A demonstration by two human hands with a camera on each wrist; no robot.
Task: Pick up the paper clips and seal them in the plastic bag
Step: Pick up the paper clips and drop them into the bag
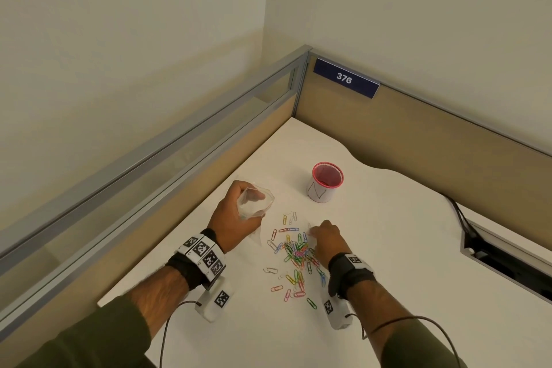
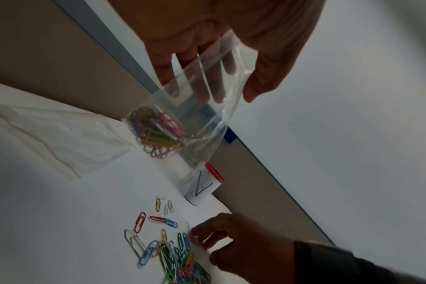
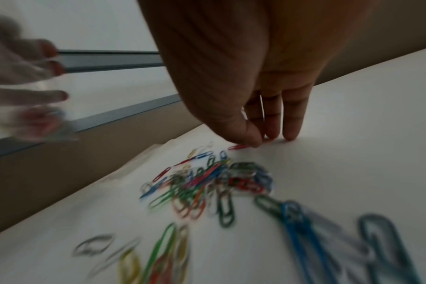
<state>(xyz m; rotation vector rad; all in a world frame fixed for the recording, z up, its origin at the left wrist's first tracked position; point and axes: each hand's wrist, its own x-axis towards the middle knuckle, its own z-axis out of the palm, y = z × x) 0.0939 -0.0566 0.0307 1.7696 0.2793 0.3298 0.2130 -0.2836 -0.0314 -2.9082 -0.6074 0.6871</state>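
My left hand [image 1: 239, 215] holds a clear plastic bag [image 1: 255, 199] above the table with its mouth spread open, thumb on one side and fingers on the other. Several coloured paper clips [image 2: 156, 132] lie in the bag's [image 2: 195, 107] bottom corner. A pile of coloured paper clips [image 1: 298, 252] is scattered on the white table [image 1: 388, 248] between my hands. My right hand [image 1: 315, 230] reaches down at the pile's far edge, where its thumb and fingertips [image 3: 254, 143] pinch one red clip [image 3: 238, 147] lying on the table. The right wrist view is blurred.
A red-rimmed mesh cup [image 1: 327, 181] wrapped in white paper stands beyond the pile. A crumpled clear plastic sheet [image 2: 61, 134] lies on the table below my left hand. Tan partition walls [image 1: 418, 128] enclose the corner, and a cable slot [image 1: 501, 254] opens at the right.
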